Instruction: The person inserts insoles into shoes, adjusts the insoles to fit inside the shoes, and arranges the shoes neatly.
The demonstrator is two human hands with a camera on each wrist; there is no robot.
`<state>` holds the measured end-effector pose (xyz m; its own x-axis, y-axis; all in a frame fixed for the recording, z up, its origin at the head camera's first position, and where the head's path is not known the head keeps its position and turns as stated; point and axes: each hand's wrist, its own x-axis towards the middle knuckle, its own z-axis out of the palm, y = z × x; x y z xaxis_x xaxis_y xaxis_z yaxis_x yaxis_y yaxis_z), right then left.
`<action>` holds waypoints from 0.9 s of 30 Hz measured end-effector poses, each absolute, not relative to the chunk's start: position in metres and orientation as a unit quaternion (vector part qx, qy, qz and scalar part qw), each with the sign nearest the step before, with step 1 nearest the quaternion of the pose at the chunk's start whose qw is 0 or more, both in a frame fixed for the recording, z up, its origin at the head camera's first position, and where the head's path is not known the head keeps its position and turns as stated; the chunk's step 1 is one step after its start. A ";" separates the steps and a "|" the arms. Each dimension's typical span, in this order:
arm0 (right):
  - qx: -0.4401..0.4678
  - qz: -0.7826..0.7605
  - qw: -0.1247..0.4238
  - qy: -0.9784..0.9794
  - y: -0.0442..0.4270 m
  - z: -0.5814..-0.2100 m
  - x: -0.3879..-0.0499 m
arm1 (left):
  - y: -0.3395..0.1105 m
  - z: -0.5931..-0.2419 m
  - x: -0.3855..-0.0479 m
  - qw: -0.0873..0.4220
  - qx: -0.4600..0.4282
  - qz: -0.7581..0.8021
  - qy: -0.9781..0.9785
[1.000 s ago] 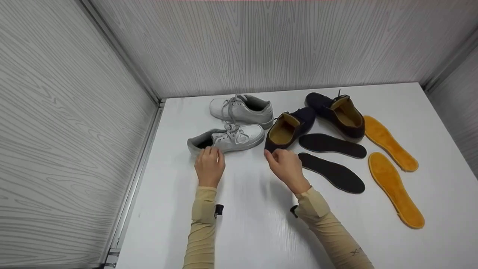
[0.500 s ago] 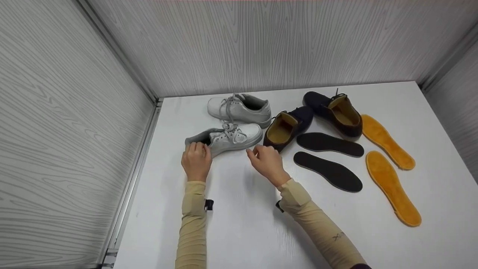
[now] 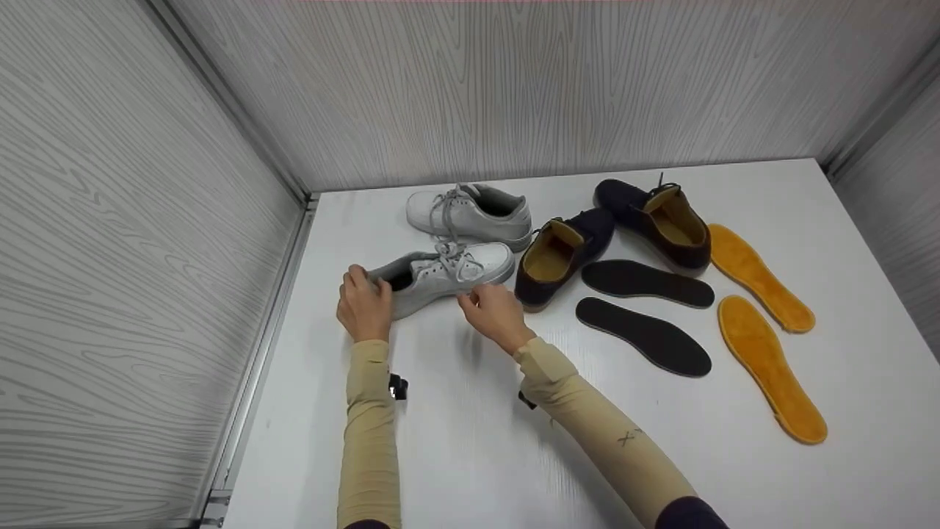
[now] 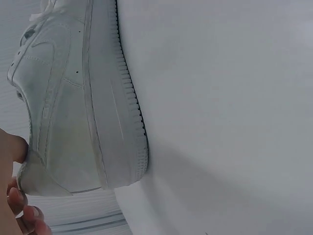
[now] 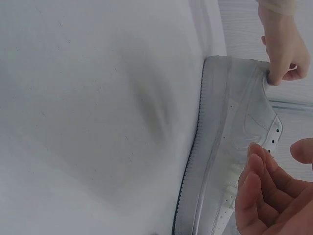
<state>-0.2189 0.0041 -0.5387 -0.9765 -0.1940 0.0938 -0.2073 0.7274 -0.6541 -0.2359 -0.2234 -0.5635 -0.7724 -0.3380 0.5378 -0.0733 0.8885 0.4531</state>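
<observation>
In the head view my left hand (image 3: 365,307) holds the heel end of the nearer white sneaker (image 3: 433,288). The left wrist view puts the thumb at the collar of this white sneaker (image 4: 68,103), with the fingers behind its heel. My right hand (image 3: 496,314) hovers in front of the sneaker's toe half, holding nothing. Its fingers bend loosely in the right wrist view, with the thumb apart; whether they touch the shoe cannot be told. Grey laces hang over the sneaker's upper. Behind it lies a second white sneaker (image 3: 470,218), pointing the other way.
Two dark lace-up shoes with tan insides, one nearer (image 3: 562,257) and one farther (image 3: 653,220), stand right of the sneakers. Two black insoles (image 3: 646,334) and two orange insoles (image 3: 771,367) lie farther right. Wood-grain panels (image 3: 470,88) border the white table (image 3: 470,455).
My left hand has moved left along the near sneaker and taken hold of its heel. My right hand has moved left, from the dark shoe to near the sneaker's toe.
</observation>
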 end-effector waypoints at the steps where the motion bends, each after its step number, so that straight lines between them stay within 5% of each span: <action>1: 0.108 0.353 0.007 -0.929 0.002 -0.540 -0.221 | -0.224 -0.563 -0.237 0.312 0.118 -0.212 -0.918; 10: 0.098 0.379 -0.058 -0.918 -0.014 -0.545 -0.233 | -0.226 -0.564 -0.239 0.245 0.154 -0.231 -0.929; 27: 0.076 0.404 -0.164 -0.897 -0.038 -0.555 -0.223 | -0.219 -0.572 -0.221 0.292 0.123 -0.340 -0.886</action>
<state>-0.2230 -0.0384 -0.5546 -0.9342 -0.2699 -0.2330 -0.0043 0.6619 -0.7496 -0.2212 -0.2187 -0.5719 -0.7999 -0.4156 0.4329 -0.0190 0.7385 0.6740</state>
